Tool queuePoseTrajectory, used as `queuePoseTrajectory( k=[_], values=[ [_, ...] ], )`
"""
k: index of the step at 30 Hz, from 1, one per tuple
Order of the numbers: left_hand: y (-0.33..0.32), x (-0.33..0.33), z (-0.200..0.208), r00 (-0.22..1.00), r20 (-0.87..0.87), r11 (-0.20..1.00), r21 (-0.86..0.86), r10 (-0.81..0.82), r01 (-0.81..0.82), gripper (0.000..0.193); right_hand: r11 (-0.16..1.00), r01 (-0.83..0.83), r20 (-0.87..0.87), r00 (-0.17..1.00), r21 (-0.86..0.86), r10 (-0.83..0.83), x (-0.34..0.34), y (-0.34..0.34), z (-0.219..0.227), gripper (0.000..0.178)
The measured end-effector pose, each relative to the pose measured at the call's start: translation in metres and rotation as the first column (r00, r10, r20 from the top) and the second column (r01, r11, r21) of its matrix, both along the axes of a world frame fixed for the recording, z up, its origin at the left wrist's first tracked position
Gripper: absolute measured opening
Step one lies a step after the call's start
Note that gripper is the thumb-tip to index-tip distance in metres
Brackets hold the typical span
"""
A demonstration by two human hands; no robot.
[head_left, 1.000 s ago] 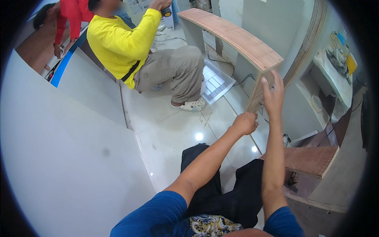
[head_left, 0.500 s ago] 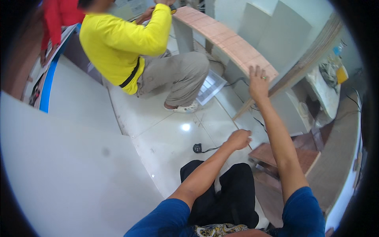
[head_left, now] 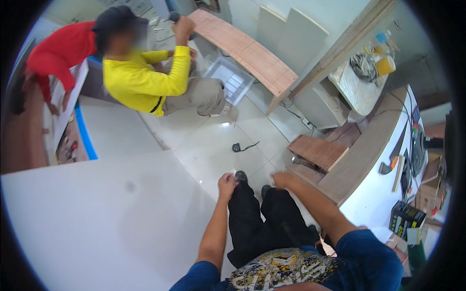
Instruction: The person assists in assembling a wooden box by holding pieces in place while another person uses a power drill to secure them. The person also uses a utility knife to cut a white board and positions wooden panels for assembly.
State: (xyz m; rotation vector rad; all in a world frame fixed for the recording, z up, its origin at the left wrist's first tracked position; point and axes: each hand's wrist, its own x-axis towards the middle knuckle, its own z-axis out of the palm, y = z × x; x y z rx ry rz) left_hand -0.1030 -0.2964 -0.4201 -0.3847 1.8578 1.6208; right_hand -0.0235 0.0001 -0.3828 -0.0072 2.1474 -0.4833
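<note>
My left hand (head_left: 227, 185) hangs above my left knee with its fingers curled together; whether a small thing is in them I cannot make out. My right hand (head_left: 281, 179) is over the right shoe side, smeared by motion, its fingers mostly hidden. A black tape measure (head_left: 236, 147) with a dark strap lies on the tiled floor beyond my hands. Farther off stands a long wooden panel piece (head_left: 242, 46), like a bench with a reddish plywood top, apart from both hands. At its far end a person in yellow (head_left: 145, 77) holds a dark power tool (head_left: 173, 17).
A large white board (head_left: 97, 208) covers the left side. To the right are a low wooden box (head_left: 318, 151) and a long curved wooden counter (head_left: 374, 145) with tools on it. Cables (head_left: 301, 116) run across the floor. Another person in red (head_left: 63, 53) bends over at the far left.
My right hand has let go of the bench's near end and drawn back toward my legs. My left hand has moved back and left. My view now shows me standing more upright.
</note>
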Motion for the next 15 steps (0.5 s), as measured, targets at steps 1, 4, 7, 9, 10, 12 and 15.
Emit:
queuePoseTrajectory(
  k=[1, 4, 7, 9, 10, 12, 15],
  values=[
    [-0.044, 0.015, 0.011, 0.997, -0.053, 0.994, -0.102, -0.053, 0.047, 0.023, 0.984, -0.078, 0.192, 0.975, -0.162, 0.109, 0.015, -0.007, 0.033, 0.050],
    [-0.126, 0.066, 0.077, 0.996, -0.043, 0.951, -0.303, -0.077, 0.060, 0.018, 0.996, 0.022, -0.132, 0.991, -0.085, -0.033, 0.076, 0.011, 0.081, 0.044],
    [-0.170, 0.083, 0.180, 0.976, 0.002, 0.899, -0.389, -0.218, 0.201, 0.021, 0.937, 0.123, -0.202, 0.978, 0.326, -0.058, 0.105, 0.037, 0.078, 0.043],
    [-0.182, 0.083, 0.235, 0.985, 0.061, 0.893, -0.415, -0.163, 0.173, 0.022, 0.926, 0.124, -0.097, 0.991, 0.357, -0.096, 0.095, 0.044, 0.110, 0.041],
    [-0.177, 0.074, 0.263, 0.984, 0.105, 0.879, -0.443, -0.143, 0.175, 0.022, 0.934, 0.131, -0.154, 0.984, 0.332, -0.084, 0.099, 0.047, 0.115, 0.040],
    [-0.180, 0.069, 0.290, 0.969, 0.190, 0.849, -0.476, -0.157, 0.231, 0.025, 0.949, 0.133, -0.243, 0.968, 0.287, -0.063, 0.108, 0.052, 0.122, 0.040],
    [-0.201, 0.057, 0.294, 0.919, 0.235, 0.752, -0.528, -0.317, 0.394, 0.033, 0.959, 0.168, -0.262, 0.959, 0.230, -0.105, 0.107, 0.053, 0.133, 0.040]
  ],
)
